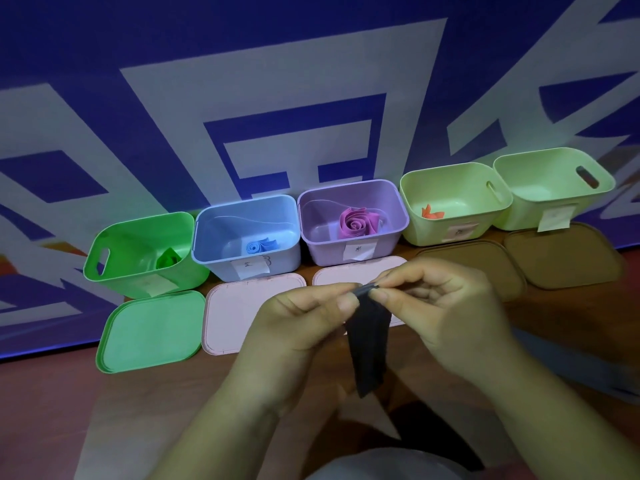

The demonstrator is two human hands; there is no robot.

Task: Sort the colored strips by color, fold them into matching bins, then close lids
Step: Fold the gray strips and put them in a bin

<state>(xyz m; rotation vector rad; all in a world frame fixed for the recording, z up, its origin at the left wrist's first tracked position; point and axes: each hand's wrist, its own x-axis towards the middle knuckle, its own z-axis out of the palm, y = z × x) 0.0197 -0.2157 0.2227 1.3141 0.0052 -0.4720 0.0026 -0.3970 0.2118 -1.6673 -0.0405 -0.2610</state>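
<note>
Now: left hand [301, 323] and right hand [443, 306] both pinch the top edge of a dark strip [369, 348], which hangs between them over the table [69, 393]. Beyond, lids lie flat, green lid [152, 330] leftmost. Farthest, a row of open bins; purple bin [322, 251] holds a rolled purple strip [356, 221]

A blue backdrop [311, 64] with large white block shapes rises behind the reddish-brown wooden table [52, 410]. A small orange patch [20, 261] shows at the backdrop's left edge.
</note>
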